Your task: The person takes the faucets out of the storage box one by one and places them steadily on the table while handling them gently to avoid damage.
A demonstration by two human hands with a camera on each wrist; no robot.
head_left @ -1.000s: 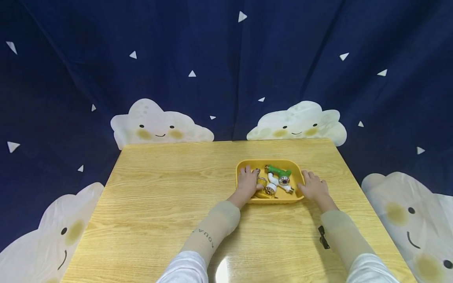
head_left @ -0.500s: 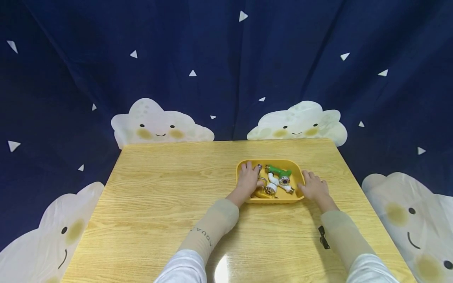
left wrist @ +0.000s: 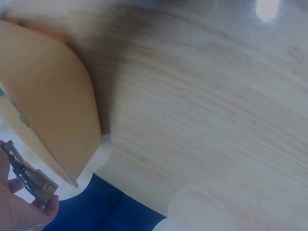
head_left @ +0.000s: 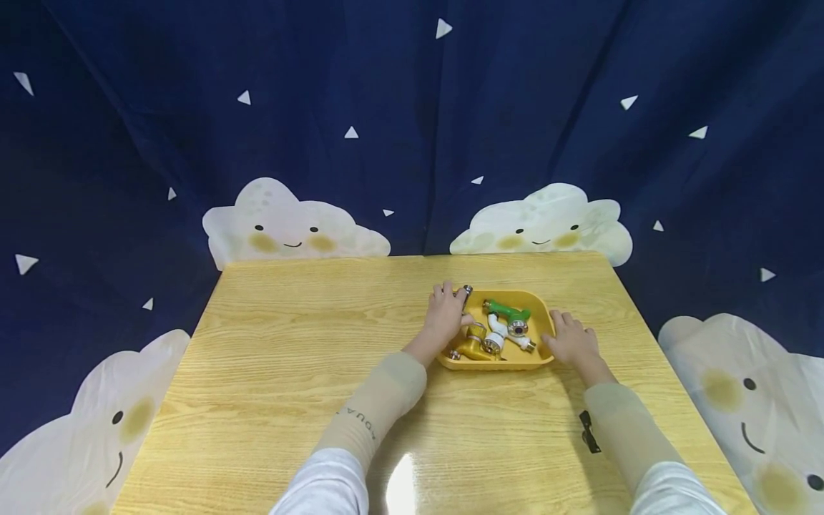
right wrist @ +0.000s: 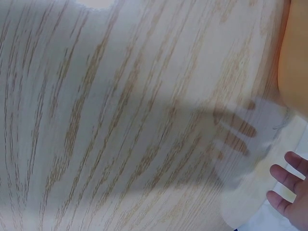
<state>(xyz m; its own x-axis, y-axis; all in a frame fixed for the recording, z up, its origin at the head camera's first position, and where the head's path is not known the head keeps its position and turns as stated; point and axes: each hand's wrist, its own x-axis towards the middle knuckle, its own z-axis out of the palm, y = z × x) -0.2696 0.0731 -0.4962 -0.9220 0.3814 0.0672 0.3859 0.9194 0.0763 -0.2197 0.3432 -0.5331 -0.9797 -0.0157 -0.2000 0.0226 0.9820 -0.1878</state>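
One metal piece point(left wrist: 32, 176) sat pinched in left hand point(head_left: 443, 315) at ten o'clock of tray point(head_left: 508, 365); spread-fingered right hand point(head_left: 571, 340) seemingly steadied three o'clock.

Room aplenty ran across the bench point(head_left: 309, 336) left of the yellow tray point(head_left: 502, 365), but the left hand point(head_left: 444, 316) with its dark fitting point(left wrist: 32, 179) blocked that end, the right hand point(head_left: 571, 340) the other, and green fitting point(head_left: 506, 311), white fitting point(head_left: 497, 326), yellow fitting point(head_left: 475, 348) crowded between!
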